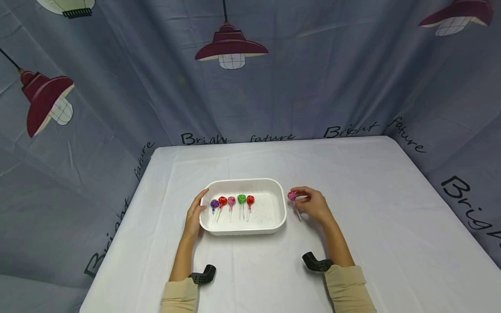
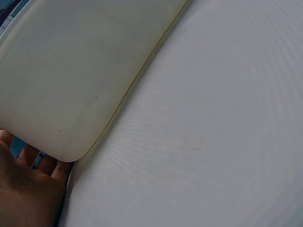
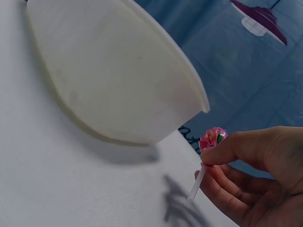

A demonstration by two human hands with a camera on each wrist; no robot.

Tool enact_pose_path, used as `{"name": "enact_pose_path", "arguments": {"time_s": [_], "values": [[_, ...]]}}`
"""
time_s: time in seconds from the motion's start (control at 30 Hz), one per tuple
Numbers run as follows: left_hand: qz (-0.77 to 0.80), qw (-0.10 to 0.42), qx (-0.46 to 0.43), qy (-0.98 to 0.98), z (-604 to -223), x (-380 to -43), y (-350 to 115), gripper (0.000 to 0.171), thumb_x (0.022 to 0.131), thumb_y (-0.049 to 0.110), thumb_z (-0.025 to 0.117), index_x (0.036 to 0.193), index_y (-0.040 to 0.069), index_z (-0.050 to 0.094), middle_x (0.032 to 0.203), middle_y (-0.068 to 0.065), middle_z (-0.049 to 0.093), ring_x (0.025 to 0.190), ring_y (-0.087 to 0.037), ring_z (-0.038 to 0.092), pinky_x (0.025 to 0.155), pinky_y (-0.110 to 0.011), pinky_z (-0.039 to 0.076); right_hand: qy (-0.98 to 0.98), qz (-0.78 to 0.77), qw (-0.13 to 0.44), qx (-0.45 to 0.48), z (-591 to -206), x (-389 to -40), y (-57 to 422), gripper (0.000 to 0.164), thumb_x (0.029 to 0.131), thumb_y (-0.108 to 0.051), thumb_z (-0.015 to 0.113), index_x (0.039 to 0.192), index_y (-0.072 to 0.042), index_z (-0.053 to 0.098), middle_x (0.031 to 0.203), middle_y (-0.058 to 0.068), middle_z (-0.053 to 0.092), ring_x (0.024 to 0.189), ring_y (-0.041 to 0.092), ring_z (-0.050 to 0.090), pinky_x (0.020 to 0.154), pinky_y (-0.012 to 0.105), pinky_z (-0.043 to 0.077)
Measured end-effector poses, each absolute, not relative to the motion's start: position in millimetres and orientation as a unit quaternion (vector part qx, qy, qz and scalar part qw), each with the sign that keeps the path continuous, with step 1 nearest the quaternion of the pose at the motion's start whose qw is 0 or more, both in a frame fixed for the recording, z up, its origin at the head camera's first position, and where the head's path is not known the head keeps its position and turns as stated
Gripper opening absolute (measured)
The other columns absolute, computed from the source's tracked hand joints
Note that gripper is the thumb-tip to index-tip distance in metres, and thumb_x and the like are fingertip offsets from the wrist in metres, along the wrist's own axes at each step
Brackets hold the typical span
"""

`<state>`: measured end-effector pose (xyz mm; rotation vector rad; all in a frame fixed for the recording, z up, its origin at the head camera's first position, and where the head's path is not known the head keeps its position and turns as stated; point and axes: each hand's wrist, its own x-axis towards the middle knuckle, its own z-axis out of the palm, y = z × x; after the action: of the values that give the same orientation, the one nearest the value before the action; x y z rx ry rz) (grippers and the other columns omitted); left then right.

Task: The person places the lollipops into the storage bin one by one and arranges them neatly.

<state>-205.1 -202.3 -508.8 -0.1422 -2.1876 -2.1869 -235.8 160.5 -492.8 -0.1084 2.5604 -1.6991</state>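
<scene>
A white tray [image 1: 270, 217] stands on the table with several wrapped lollipops lying in a row inside. They are a purple lollipop [image 1: 214, 203], a red lollipop [image 1: 222, 201], a pink lollipop [image 1: 231, 201], a green lollipop [image 1: 241, 199] and another red lollipop [image 1: 250, 199], sticks toward me. My left hand [image 1: 193, 217] holds the tray's left end, thumb at the rim and fingers along the outer wall [image 2: 42, 163]. Right of the tray, my right hand [image 1: 314, 206] pinches a pink lollipop [image 3: 209, 139] between thumb and fingers just below its head, its white stick pointing down.
A white cloth covers the table [image 1: 375, 208]. Behind and at the sides hangs a grey-blue curtain [image 1: 297, 87] printed with lamps and lettering. Each wrist carries a black camera mount, one left [image 1: 204, 274] and one right [image 1: 316, 262].
</scene>
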Motion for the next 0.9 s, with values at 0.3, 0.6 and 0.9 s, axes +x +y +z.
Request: {"name": "enact_pose_path", "arguments": {"time_s": [0.3, 0.6, 0.9], "values": [[-0.704, 0.018, -0.044, -0.709, -509, -205, -203, 0.052, 0.09, 0.001, 0.032, 0.141, 0.009, 0.038, 0.151, -0.01, 0.02, 0.139, -0.014, 0.01, 0.112, -0.033, 0.007, 0.802, -0.595, 0.008, -0.046, -466, -236, 153, 0.044, 0.075, 0.008, 0.065, 0.118, -0.003, 0.059, 0.109, 0.017, 0.061, 0.083, 0.029, 0.06, 0.068, 0.033, 0.054], [-0.703, 0.016, -0.042, -0.71, -509, -205, -203, 0.052, 0.09, 0.001, 0.032, 0.141, 0.01, 0.038, 0.151, -0.008, 0.021, 0.138, -0.014, 0.011, 0.112, -0.033, 0.008, 0.778, -0.627, -0.01, -0.035, -440, -242, 132, 0.047, 0.075, 0.005, 0.068, 0.12, -0.007, 0.059, 0.112, 0.013, 0.059, 0.085, 0.025, 0.06, 0.07, 0.028, 0.055], [-0.698, 0.022, -0.045, -0.715, -508, -205, -203, 0.052, 0.09, 0.001, 0.032, 0.141, 0.01, 0.039, 0.151, -0.009, 0.022, 0.139, -0.014, 0.011, 0.112, -0.035, 0.007, 0.739, -0.674, -0.002, 0.0, -435, -242, 93, 0.047, 0.077, 0.01, 0.065, 0.121, -0.003, 0.057, 0.111, 0.015, 0.057, 0.085, 0.024, 0.06, 0.07, 0.028, 0.055]]}}
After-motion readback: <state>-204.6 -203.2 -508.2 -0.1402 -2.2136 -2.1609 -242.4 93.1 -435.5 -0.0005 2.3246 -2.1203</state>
